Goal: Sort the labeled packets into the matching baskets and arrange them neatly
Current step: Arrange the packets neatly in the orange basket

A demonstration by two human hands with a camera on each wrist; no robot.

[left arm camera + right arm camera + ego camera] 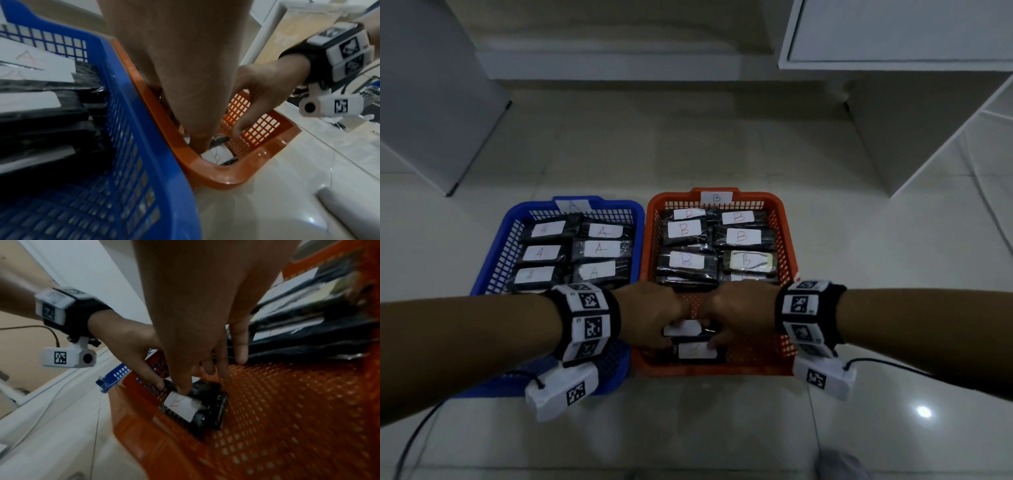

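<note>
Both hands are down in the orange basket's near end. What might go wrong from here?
1. Left hand and right hand crowd the same two packets; one could knock the other's grip loose.
2. Those packets lie apart from the tidy B rows in the orange basket, so they could end up crooked.

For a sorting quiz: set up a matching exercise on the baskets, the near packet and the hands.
Things:
1. blue basket
2. orange basket
3. near packet
4. left hand

Descriptions:
a. tagged B on its far rim
b. reaching across into the other basket
c. holds the A packets
d. lies at the near wall, both hands on it

Pairs: 1-c, 2-a, 3-d, 4-b
</note>
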